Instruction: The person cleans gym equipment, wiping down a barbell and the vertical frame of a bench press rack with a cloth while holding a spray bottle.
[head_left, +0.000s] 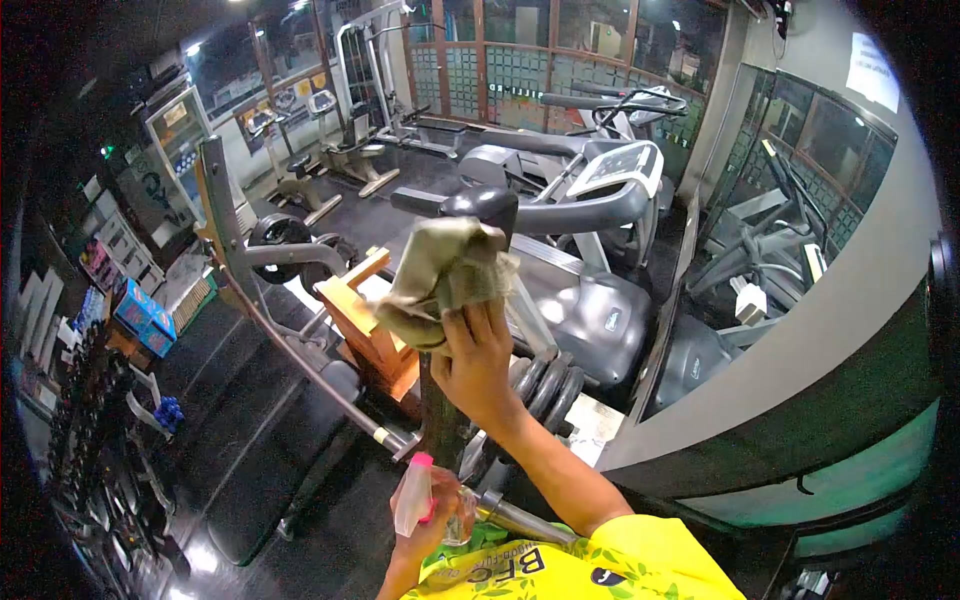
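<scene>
in the head view, the right hand [475, 350] is pinching a crumpled, dull olive-beige cloth [440, 270] between curled fingers, and the cloth is seemingly lying against the upper part of a dark metal upright post [440, 410]. the left hand [432, 535] is wrapping around a clear spray bottle with a translucent white head and pink nozzle [412, 497], low before the yellow shirt. a loosely bunched cloth could be slipping free if the finger pinch is weak; the bottle could be knocking the shiny steel bar [390, 440] because it is sitting so near, and a stray trigger squeeze could be wetting the floor. the bottle's fill is not showing clearly. leftward, a blue printed cardboard box [145, 318] is standing, its contents too small to tell.
</scene>
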